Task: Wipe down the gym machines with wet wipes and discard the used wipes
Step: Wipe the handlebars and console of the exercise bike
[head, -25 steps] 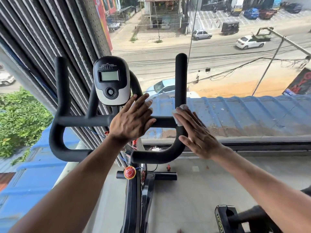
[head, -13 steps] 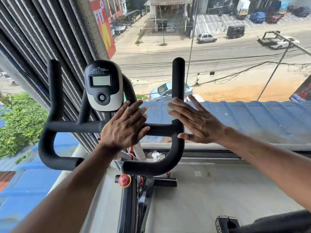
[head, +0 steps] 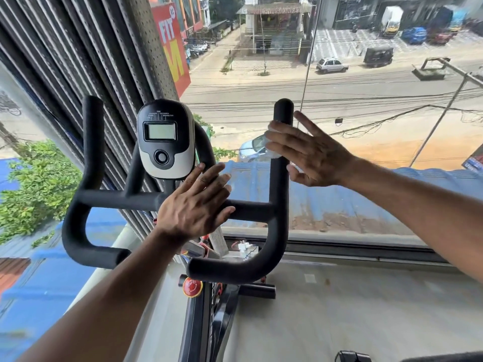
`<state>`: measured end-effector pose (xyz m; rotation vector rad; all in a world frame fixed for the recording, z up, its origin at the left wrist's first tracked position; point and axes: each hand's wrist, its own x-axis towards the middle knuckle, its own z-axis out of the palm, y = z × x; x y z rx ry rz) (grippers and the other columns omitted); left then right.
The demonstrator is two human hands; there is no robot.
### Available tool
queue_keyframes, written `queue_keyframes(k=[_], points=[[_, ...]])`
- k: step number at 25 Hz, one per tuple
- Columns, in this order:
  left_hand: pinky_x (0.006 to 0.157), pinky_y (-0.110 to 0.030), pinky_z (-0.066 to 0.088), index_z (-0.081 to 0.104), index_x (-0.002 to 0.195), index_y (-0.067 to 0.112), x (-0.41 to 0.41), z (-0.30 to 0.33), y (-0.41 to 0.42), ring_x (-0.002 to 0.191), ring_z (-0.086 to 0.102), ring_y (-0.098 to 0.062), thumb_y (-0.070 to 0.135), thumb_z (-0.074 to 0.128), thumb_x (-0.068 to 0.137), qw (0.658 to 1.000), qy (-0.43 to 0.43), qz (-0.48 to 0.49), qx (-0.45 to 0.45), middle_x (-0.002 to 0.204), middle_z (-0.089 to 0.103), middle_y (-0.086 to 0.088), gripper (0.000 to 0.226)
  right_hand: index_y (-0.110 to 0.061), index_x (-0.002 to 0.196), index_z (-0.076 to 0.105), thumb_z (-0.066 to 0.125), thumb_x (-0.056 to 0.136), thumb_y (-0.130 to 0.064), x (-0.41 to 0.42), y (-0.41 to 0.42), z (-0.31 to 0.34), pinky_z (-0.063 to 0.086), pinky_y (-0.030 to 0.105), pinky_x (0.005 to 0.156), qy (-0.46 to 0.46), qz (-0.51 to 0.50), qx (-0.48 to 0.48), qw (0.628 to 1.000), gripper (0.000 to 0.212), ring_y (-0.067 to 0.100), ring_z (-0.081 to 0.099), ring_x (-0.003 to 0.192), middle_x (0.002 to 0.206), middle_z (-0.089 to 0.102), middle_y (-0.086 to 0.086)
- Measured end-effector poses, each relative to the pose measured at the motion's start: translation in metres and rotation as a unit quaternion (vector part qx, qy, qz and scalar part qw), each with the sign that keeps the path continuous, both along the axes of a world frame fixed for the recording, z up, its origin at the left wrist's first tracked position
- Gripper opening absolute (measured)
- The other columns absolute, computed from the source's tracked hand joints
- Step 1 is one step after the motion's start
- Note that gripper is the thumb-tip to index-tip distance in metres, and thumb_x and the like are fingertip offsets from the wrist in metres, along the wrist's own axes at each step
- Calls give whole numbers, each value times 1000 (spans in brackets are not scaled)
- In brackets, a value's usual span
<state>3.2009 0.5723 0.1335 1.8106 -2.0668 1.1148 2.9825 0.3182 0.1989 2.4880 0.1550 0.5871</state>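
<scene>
The person stands at an exercise bike (head: 209, 322) set against a large window (head: 366, 87), both bare arms reaching forward. The black foam handlebar (head: 251, 210) fills the middle of the view, with its two upright horns at about ten and one o'clock and its curled lower ends at eight and six.

The right hand (head: 311, 152), at roughly two o'clock from the centre, lies flat against the right-hand upright horn with its fingers straight and spread. Under the palm and fingers a pale wet wipe (head: 271, 150) is pressed against the foam; only its edges show past the fingertips and below the palm. This grip is released: nothing is curled round the bar.

The left hand (head: 196, 207) rests on the crossbar just left of centre, fingers straight and close together, thumb along the bar towards three o'clock. Its grip is likewise released, simply lying on the foam.

Just above the left hand, at eleven o'clock, sits the bike's console (head: 166, 138), black and white with a grey screen and a round button. A red knob (head: 192, 287) shows at six o'clock on the frame, below the handlebar.
</scene>
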Motion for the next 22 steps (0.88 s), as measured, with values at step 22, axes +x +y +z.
queue_keyframes(k=[22], points=[[129, -47, 20, 72, 120, 5, -1, 3, 0, 150, 40, -30, 49, 38, 110, 1000, -4, 11, -5, 140, 64, -13, 56, -10, 163, 15, 46, 103, -25, 8, 72, -31, 25, 16, 118, -222, -27, 578, 785, 69, 3, 23, 152, 170, 11, -8]])
